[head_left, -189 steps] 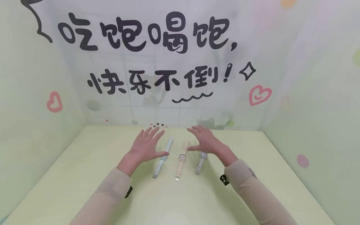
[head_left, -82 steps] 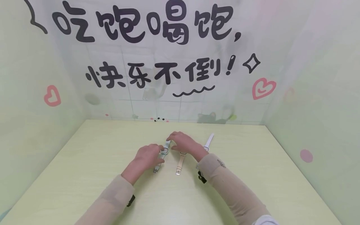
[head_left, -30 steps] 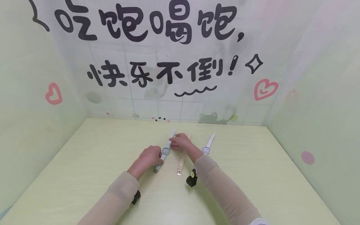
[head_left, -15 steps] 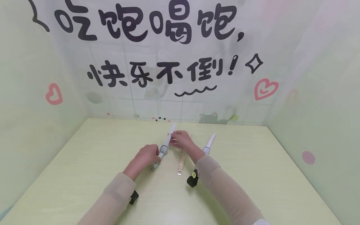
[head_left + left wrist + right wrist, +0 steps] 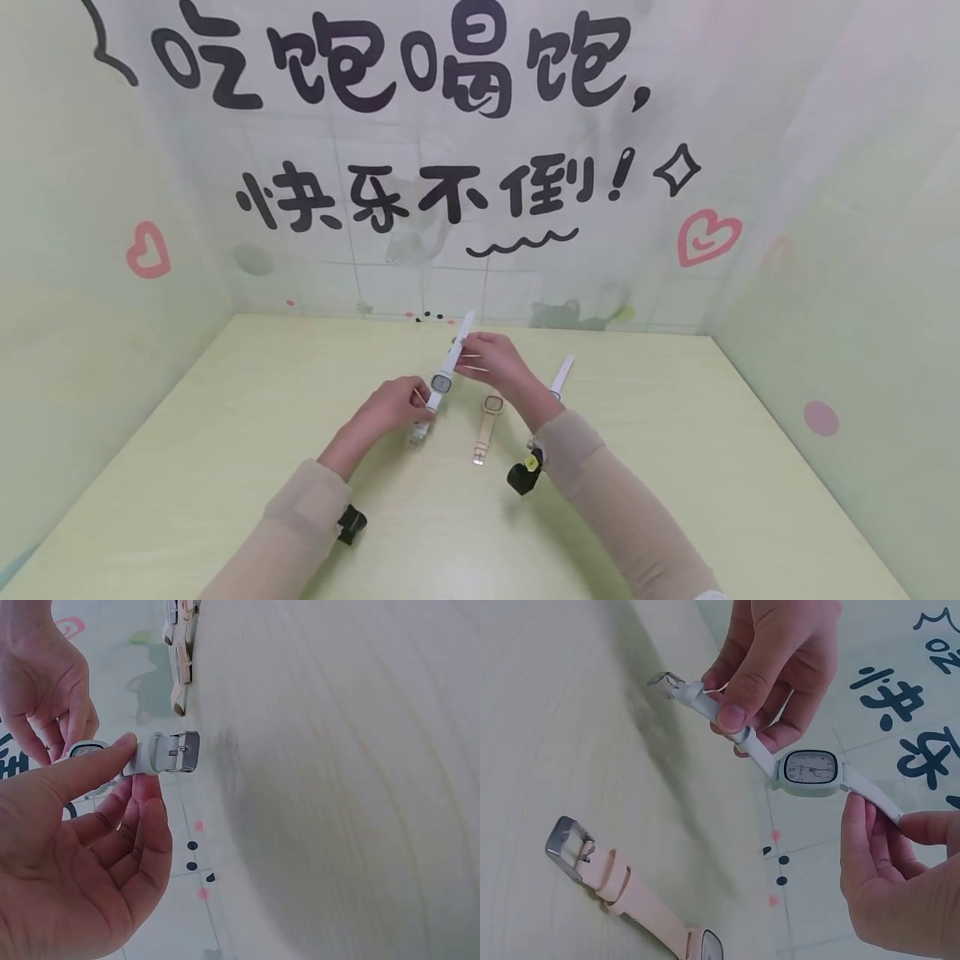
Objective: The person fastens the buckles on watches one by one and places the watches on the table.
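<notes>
A pale mint wristwatch [image 5: 441, 384] with a squarish face is held up off the table between both hands. My left hand [image 5: 393, 405] pinches the buckle-end strap between thumb and fingers; in the left wrist view the metal buckle [image 5: 187, 752] sticks out past the thumb. With thumb and fingertips my right hand [image 5: 493, 363] grips the other strap, its tip pointing up and away. In the right wrist view the watch face [image 5: 810, 771] shows between the hands. Below the right hand lies a peach watch [image 5: 486, 429], its far strap hidden by that hand.
A white watch [image 5: 562, 377] lies right of the peach one, partly covered by the right arm. The pale wood-look table [image 5: 225, 450] is enclosed by printed walls at back, left and right. Black wrist cameras [image 5: 351, 525] hang under both sleeves.
Over the last seconds both hands came in from open hovering, took hold of the mint watch at its two straps and lifted it from the table. The peach watch stays put.
</notes>
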`<state>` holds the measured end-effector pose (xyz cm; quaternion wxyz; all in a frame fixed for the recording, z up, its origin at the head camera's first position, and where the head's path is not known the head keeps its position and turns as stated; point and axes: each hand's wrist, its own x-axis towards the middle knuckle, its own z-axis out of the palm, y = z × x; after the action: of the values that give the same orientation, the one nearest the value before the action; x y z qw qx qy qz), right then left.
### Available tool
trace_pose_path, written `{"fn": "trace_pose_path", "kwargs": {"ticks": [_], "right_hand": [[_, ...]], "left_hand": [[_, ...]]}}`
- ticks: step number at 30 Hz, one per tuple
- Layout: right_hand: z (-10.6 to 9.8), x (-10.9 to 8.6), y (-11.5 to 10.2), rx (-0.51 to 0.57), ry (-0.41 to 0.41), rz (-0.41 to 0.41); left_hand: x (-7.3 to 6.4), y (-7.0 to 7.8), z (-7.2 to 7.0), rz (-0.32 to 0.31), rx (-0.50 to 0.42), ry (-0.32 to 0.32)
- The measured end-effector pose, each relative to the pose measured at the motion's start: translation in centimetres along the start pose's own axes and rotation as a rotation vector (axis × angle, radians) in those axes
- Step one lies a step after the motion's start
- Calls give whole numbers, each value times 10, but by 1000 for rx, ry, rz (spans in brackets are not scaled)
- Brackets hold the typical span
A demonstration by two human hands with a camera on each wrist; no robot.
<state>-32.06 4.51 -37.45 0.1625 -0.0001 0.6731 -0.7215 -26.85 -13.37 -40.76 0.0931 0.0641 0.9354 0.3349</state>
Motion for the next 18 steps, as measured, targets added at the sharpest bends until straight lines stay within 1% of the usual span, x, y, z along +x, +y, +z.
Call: {"fn": "trace_pose_path", "kwargs": {"ticks": [5, 9, 13, 15, 18], "right_hand": [[-4, -5, -4, 23, -18, -5], [-6, -9, -8, 28, -32, -10], [-8, -11, -12, 38, -39, -18], [-10, -12, -14, 38, -39, -19], [-11, -13, -16, 30, -42, -16]], "left_hand": [[-1, -1, 0, 12, -11, 14], [-3, -4, -1, 32, -13, 51], [-4, -4, -2, 52, -41, 84], [-4, -4, -2, 51, -53, 90], [-4, -3, -2, 29, -85, 102]]}}
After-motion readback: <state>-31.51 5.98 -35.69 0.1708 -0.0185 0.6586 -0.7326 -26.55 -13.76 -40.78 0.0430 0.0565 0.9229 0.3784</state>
